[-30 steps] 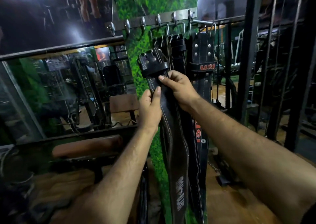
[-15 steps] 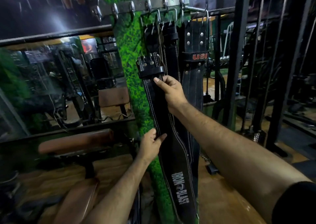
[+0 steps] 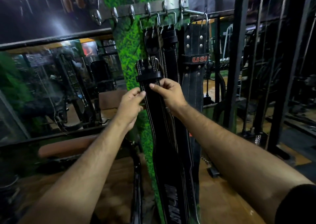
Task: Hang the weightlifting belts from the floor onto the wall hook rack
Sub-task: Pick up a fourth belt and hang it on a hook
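A long black belt with white stitching point(image 3: 159, 121) hangs upright in front of the green wall strip, its buckle end up and well below the hooks. My left hand point(image 3: 130, 104) pinches its left edge just under the black keeper loop. My right hand point(image 3: 168, 93) grips its right side at the same height. Above, the steel hook rack point(image 3: 153, 6) carries a black belt point(image 3: 169, 52) and a black belt marked USI point(image 3: 195, 59), each hung by its buckle. A third hung belt point(image 3: 152, 42) shows behind the one I hold.
A mirror wall point(image 3: 56, 86) fills the left side. A padded brown bench point(image 3: 66, 146) stands low at the left. Black steel uprights of a gym machine point(image 3: 237, 52) rise close on the right. Several hooks at the rack's left end point(image 3: 114, 15) carry nothing.
My left hand has come up from the belt's lower part to its left edge beside my right hand. The view has tilted down a little, and the belt sits slightly lower against the rack.
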`<move>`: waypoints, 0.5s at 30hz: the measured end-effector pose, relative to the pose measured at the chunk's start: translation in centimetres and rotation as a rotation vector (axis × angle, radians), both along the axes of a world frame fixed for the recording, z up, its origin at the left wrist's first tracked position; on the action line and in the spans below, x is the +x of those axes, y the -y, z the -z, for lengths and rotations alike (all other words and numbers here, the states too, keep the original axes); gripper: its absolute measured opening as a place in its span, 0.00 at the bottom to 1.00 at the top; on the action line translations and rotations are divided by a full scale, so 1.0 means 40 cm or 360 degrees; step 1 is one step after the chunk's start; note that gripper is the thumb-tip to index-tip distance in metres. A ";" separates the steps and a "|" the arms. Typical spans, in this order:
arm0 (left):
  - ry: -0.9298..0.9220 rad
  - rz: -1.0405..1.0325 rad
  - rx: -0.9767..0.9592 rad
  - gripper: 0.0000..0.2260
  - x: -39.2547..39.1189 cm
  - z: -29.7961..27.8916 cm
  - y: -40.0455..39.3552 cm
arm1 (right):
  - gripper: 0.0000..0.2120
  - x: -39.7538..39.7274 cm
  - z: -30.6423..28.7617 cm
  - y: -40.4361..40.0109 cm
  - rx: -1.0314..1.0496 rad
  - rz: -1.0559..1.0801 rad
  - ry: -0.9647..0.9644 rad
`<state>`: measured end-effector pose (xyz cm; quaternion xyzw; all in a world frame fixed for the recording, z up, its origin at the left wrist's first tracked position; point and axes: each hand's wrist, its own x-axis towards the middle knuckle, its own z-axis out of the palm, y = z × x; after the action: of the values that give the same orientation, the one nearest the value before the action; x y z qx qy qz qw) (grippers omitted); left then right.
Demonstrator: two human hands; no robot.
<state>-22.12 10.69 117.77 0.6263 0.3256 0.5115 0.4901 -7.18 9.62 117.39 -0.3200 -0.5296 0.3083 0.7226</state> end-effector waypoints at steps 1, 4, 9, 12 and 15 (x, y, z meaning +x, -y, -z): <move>0.0070 0.0001 0.0019 0.07 0.000 -0.014 0.000 | 0.17 0.000 0.005 -0.001 -0.0002 0.0009 0.0055; 0.0186 -0.0017 0.0075 0.05 0.006 -0.043 0.001 | 0.12 -0.003 0.018 0.006 0.0016 0.0016 0.0246; 0.0281 -0.0023 0.0143 0.11 0.014 -0.039 0.016 | 0.05 -0.004 0.039 0.021 -0.0010 -0.0084 0.0276; 0.0435 -0.0075 0.0129 0.11 0.036 -0.050 0.036 | 0.06 -0.028 0.091 0.019 -0.0111 -0.0107 0.0358; 0.0442 -0.0103 0.0053 0.11 0.046 -0.049 0.033 | 0.04 -0.054 0.148 0.028 -0.0177 -0.0134 0.0275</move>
<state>-20.27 9.35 119.74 0.5466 0.2662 0.6141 0.5032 -9.35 8.51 111.47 -0.3624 -0.5850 0.3385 0.6418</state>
